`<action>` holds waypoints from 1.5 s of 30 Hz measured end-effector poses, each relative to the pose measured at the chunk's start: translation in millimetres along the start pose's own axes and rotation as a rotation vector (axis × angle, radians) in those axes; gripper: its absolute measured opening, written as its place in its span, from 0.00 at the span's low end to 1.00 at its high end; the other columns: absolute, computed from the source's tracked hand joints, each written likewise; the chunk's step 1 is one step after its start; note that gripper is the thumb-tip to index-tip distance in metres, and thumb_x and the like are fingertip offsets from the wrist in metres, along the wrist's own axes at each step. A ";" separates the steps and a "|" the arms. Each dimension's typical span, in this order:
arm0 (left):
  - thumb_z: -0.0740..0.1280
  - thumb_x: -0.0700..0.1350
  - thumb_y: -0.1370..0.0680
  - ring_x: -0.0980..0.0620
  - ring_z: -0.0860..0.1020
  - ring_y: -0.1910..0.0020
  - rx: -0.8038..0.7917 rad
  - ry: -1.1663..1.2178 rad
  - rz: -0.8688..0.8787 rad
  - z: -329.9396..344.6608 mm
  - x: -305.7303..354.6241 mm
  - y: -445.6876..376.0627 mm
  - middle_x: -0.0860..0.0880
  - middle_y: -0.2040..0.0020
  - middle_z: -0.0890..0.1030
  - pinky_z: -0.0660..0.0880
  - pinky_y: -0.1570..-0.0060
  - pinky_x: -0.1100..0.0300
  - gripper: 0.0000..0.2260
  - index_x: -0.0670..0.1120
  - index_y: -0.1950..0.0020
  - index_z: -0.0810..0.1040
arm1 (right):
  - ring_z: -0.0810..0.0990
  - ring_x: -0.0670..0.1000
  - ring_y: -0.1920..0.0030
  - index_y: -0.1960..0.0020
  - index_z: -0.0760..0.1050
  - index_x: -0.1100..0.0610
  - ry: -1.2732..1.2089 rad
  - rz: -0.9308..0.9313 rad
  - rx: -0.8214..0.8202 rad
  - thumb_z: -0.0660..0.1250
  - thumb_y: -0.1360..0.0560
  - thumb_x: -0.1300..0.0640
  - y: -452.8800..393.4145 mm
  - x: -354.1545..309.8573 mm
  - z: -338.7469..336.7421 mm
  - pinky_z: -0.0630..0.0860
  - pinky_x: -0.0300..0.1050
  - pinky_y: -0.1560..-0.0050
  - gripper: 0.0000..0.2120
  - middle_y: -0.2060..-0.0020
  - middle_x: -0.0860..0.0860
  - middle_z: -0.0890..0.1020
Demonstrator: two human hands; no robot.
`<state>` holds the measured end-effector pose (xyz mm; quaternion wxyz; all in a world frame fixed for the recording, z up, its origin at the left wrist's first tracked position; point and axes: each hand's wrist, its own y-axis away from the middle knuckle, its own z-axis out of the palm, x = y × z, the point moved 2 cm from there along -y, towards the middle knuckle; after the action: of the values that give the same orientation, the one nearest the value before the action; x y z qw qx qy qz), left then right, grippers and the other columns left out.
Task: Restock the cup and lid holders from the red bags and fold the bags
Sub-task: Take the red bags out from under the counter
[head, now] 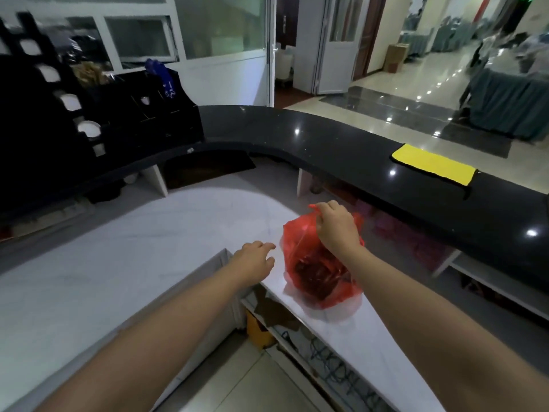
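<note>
- black holder rack (44,114) far left on the dark curved counter (297,135), tall stepped shape with round openings showing white cup or lid stacks; stands well apart from the hands, so restocking means carrying items over there
- lower black organiser (166,114) just beside the rack, something blue (160,72) sticking out of its top, too blurred to name
- white worktop (118,233) below the dark counter, runs toward the camera and serves as the working surface
- left hand (255,263) held out over the worktop near its inner edge, fingers loosely spread, holding nothing, fingertips pointing at the bag and close to it but not touching; looks like a reach to steady the bag or take its other side so the mouth can be pulled apart
- red bag (315,263) sits on the narrow part of the worktop, between both forearms, bottom resting on the surface, top drawn upward; dark contents show through the plastic, cannot tell if cups or lids
- right hand (335,227) above the bag, fingers curled and pinching the bag's top edge or handle, lifting it taut; held there probably to keep the bag upright and open it
- judged stage: early, bag still full and unfolded, nothing taken out yet
- yellow cloth (433,168) lying flat on the dark counter further right, well apart from the bag, not part of this step
- open shelving under the worktop bottom centre with cables (326,358), irrelevant
</note>
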<state>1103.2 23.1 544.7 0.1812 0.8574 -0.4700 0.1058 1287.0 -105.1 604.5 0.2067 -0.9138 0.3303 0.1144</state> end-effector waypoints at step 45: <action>0.57 0.50 0.17 0.46 0.73 0.36 0.574 0.262 -1.191 173.6 -441.9 793.2 0.50 0.33 0.77 0.72 0.38 0.52 0.18 0.50 0.27 0.72 | 0.78 0.57 0.54 0.55 0.76 0.52 -0.192 -0.896 -0.846 0.59 0.19 0.54 560.9 -662.1 296.0 0.76 0.53 0.55 0.09 0.57 0.52 0.78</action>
<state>198.6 -99.6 398.5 0.0292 0.9645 0.1556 0.2115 400.2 6.9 400.8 -0.1164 -0.9521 -0.1789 0.2189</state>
